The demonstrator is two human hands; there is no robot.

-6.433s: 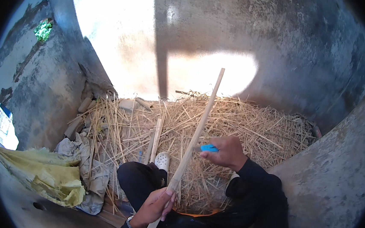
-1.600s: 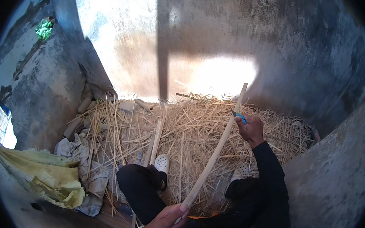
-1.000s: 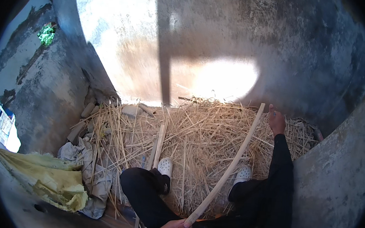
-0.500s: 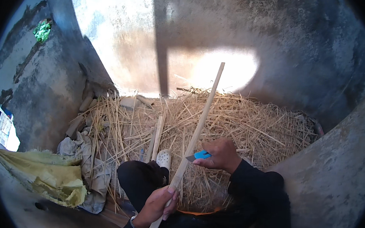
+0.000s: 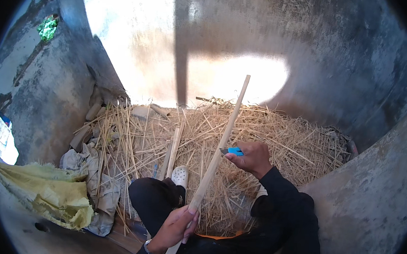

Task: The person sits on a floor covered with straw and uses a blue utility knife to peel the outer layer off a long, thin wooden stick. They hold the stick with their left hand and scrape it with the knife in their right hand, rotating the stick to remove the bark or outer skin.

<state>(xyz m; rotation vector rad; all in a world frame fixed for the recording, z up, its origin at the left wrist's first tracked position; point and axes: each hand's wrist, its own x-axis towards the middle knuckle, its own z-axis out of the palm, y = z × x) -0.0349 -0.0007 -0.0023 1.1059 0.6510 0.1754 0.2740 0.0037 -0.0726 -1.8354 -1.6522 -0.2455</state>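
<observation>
A long pale strip of wood (image 5: 213, 168) slants up from the lower edge toward the back wall. My left hand (image 5: 175, 227) is wrapped round its lower part. In my right hand (image 5: 251, 158) is a utility knife (image 5: 234, 151) with a bright blue body, mostly covered by my fingers. Its dark blade points left and reaches the strip's right edge, around the middle of the strip; whether it cuts into the wood I cannot make out.
Loose straw and thin shavings (image 5: 279, 133) cover the floor. More wooden strips (image 5: 174, 146) lie beyond my left foot, which wears a white clog (image 5: 180, 176). At left a torn yellow cloth (image 5: 59, 197) hangs beside grey sacking (image 5: 105, 205). Concrete walls (image 5: 343, 52) stand around.
My right hand and the knife have moved up along the strip, away from my left hand. My left hand keeps its hold in nearly the same spot.
</observation>
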